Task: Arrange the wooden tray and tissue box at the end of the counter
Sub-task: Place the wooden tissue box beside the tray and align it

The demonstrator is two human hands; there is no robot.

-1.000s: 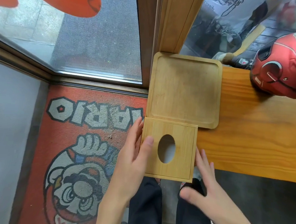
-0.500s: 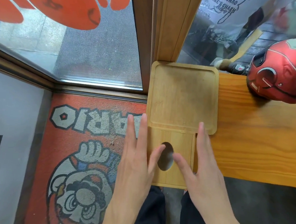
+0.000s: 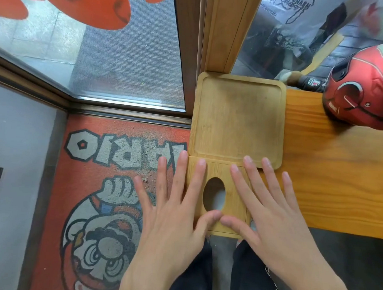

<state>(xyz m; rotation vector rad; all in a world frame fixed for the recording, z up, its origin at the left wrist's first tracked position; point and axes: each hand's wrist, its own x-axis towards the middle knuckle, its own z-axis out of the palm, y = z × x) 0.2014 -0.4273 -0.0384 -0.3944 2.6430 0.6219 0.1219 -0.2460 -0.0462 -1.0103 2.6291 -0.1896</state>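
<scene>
A square wooden tray [image 3: 237, 118] with a raised rim lies at the left end of the wooden counter [image 3: 337, 177], against the window frame. Directly in front of it sits the wooden tissue box [image 3: 220, 169] with an oval hole in its top, its far edge touching the tray's near rim. My left hand [image 3: 172, 213] lies flat, fingers spread, over the box's left side. My right hand [image 3: 269, 213] lies flat over its right side, fingertips reaching the tray's rim. The thumbs nearly meet below the hole. Neither hand grips anything.
A red helmet [image 3: 369, 89] rests on the counter at the far right. A wooden post [image 3: 228, 29] and window glass stand behind the tray. Left of the counter, a red cartoon doormat [image 3: 105, 197] covers the floor. My dark trouser legs show below.
Both hands moved from the box's sides onto its top and now lie flat with fingers spread. The box sits snug against the tray's near rim.
</scene>
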